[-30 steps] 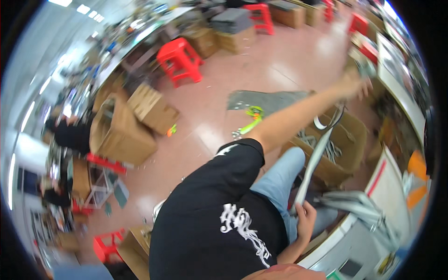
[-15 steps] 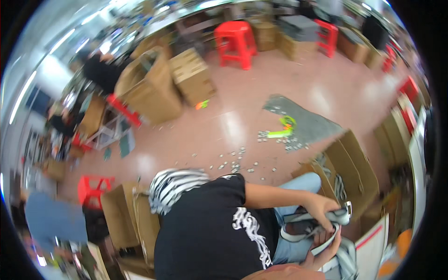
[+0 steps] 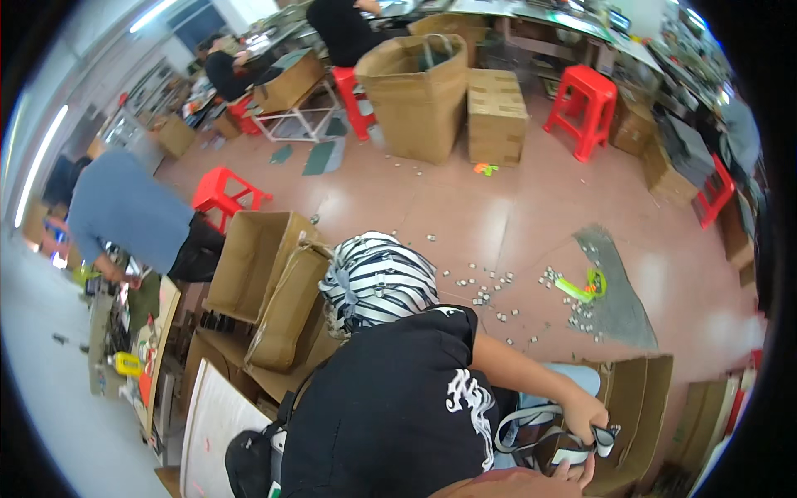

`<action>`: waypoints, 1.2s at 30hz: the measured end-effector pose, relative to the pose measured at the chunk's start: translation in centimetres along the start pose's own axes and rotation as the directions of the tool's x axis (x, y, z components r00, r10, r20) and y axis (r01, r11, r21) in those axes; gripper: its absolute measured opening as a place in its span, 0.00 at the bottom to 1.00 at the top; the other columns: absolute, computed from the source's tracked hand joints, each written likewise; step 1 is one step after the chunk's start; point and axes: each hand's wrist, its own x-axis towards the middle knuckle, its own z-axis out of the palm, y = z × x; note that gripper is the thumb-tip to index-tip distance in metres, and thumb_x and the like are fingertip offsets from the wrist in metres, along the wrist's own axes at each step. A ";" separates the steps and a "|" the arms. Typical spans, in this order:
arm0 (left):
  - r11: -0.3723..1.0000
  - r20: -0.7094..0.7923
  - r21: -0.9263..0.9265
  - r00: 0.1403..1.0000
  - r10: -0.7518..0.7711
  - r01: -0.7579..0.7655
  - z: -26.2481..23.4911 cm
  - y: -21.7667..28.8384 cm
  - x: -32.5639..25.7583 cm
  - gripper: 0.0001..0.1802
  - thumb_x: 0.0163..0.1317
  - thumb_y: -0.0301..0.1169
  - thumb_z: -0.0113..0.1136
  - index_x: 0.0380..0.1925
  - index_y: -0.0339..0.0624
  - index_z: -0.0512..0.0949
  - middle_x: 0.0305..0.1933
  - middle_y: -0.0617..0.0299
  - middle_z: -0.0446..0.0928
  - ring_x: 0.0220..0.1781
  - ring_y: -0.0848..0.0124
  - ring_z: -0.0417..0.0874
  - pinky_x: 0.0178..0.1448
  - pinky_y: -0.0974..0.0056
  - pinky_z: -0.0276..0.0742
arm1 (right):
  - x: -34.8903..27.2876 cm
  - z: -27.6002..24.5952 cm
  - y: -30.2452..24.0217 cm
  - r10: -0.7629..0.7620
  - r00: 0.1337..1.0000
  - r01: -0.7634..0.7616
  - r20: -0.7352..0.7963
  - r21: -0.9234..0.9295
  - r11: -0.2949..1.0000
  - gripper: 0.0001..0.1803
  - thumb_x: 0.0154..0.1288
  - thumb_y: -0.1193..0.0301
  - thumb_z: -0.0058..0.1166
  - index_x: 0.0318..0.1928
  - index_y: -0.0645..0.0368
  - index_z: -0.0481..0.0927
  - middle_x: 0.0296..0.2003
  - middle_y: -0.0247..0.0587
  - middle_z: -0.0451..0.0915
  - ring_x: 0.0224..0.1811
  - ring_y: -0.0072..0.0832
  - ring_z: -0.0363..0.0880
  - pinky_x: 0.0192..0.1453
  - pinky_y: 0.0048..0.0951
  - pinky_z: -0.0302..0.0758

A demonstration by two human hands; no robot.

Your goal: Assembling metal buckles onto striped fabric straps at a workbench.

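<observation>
My left hand [image 3: 586, 417], its arm reaching in from the left, is closed on a grey and black webbing strap [image 3: 540, 412]. Loops of this strap hang over my jeans-clad lap. Below it, my right hand [image 3: 574, 473] pinches the lower part of the same strap, near a flat white piece [image 3: 569, 456]. The fingers of both hands are partly hidden by the strap. Beside my hands stands an open cardboard box [image 3: 643, 407]. By my left shoulder lies a large bundle of black-and-white striped straps [image 3: 386, 278].
Small metal pieces [image 3: 486, 290] lie scattered on the floor, some around a grey sheet [image 3: 627, 290] with a bright yellow-green strip [image 3: 573, 289]. Open cartons [image 3: 257, 266] stand at left, near a person in a blue shirt [image 3: 124, 207]. Red stools [image 3: 584, 108] and a tall carton [image 3: 419, 100] stand farther off.
The whole view has swung toward the left, showing more cartons and the person in blue there. Both hands keep hold of the strap, now lower in the picture.
</observation>
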 end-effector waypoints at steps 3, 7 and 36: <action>0.968 0.020 -0.163 0.981 -0.191 0.192 -0.9 3.9 -0.4 0.13 0.67 0.33 0.62 0.45 0.36 0.85 0.33 0.60 0.88 0.35 0.72 0.86 0.40 0.58 0.82 | 0.9 -2.2 4.4 -0.177 0.981 0.151 0.081 0.258 0.954 0.45 0.69 0.71 0.67 0.81 0.59 0.59 0.44 0.24 0.69 0.31 0.08 0.61 0.37 0.14 0.62; 0.939 0.085 -0.228 0.966 -0.243 0.256 -1.6 1.6 -0.6 0.11 0.72 0.30 0.58 0.47 0.36 0.84 0.33 0.62 0.89 0.36 0.74 0.89 0.42 0.63 0.82 | 1.0 0.1 -0.6 0.025 0.998 -0.018 -0.066 0.105 0.994 0.30 0.61 0.76 0.72 0.65 0.60 0.80 0.33 0.19 0.59 0.31 0.11 0.54 0.34 0.16 0.51; 0.967 0.197 -0.180 0.970 -0.144 0.180 5.5 5.2 9.2 0.10 0.64 0.30 0.75 0.42 0.39 0.86 0.37 0.68 0.85 0.41 0.79 0.82 0.48 0.68 0.79 | -1.9 -11.0 -2.2 0.192 0.932 -0.155 -0.307 0.143 0.978 0.14 0.76 0.76 0.48 0.58 0.65 0.78 0.39 0.37 0.79 0.44 0.24 0.77 0.54 0.28 0.75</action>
